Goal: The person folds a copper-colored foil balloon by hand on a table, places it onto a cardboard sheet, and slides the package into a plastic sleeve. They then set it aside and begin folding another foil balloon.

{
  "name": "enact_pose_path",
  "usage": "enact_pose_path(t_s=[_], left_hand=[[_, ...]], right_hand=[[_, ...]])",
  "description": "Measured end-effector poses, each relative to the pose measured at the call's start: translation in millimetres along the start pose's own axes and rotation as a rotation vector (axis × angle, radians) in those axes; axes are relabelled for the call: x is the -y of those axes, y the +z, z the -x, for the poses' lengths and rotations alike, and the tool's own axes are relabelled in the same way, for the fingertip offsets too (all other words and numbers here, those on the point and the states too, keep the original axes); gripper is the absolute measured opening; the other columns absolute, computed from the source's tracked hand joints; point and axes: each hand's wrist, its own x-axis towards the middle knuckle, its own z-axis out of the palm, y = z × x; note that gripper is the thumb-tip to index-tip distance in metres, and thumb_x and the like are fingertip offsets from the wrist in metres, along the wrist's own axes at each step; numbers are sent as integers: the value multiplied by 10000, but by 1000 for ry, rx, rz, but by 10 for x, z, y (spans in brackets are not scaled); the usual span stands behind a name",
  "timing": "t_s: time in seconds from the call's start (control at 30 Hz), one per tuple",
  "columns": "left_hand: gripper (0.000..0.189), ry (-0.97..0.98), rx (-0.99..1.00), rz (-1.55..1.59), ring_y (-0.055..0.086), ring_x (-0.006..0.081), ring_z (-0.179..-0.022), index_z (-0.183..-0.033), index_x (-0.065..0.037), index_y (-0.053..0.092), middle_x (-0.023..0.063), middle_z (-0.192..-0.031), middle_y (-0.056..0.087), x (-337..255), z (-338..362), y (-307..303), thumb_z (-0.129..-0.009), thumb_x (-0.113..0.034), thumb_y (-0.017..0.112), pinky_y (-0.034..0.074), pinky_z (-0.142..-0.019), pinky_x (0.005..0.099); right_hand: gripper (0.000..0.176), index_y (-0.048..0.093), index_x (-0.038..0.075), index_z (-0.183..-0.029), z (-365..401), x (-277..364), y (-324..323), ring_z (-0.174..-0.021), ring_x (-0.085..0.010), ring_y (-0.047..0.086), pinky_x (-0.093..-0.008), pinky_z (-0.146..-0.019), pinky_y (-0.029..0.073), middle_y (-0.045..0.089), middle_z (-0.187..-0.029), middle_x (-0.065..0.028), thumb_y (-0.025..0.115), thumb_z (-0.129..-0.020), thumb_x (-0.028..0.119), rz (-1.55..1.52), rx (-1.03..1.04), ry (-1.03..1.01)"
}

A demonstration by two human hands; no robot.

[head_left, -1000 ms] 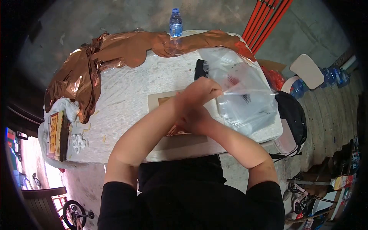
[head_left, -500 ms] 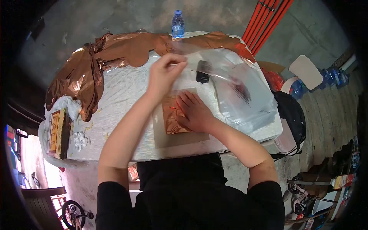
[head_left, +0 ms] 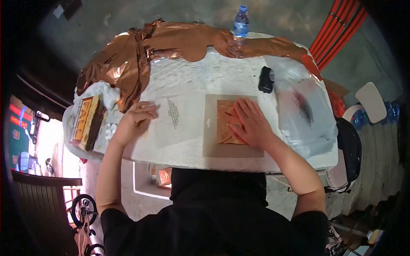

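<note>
A clear plastic bag with small printed text lies flat on the left half of the table. My left hand is at its upper left edge, fingers curled and closed on the film. To the right, a square of copper-coloured foil rests on a greyish flat sheet. My right hand lies flat on the foil's right part, fingers stretched out and covering that side. Further right is a stack of clear plastic bags with dark print on top.
Crumpled copper foil runs along the table's far edge, beside a water bottle. A black object sits near the bag stack. At the left end stand a yellow and red box and white crumpled plastic.
My left hand has carried the plastic bag from the stack, leftward and down onto the table. My right hand stays on the foil. The view has shifted, moving everything rightward.
</note>
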Motion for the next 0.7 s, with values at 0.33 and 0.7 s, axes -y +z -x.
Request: enact_pose_path(t_s=[0.33,0.7], left_hand=[[244,-117,-181,0,579,360,-1092,-1042,-3,648,198,-1122,632,-649,-177,397,-840,-135,616,470,-910,408],[214,-99,106,187,541,332,-1155,-986,-6,660,151,-1101,635,-629,243,220,-813,-129,687,437,-962,415]], right_hand=[[662,328,-3,-1421,-8,11,-55,-1407,-342,221,-452,-1157,146,283,-1500,-178,512,-915,382,-12,82,35],[659,327,-7,-1421,-14,25,-69,-1408,-341,219,-455,-1153,154,287,-1497,-181,512,-918,377,-30,85,48]])
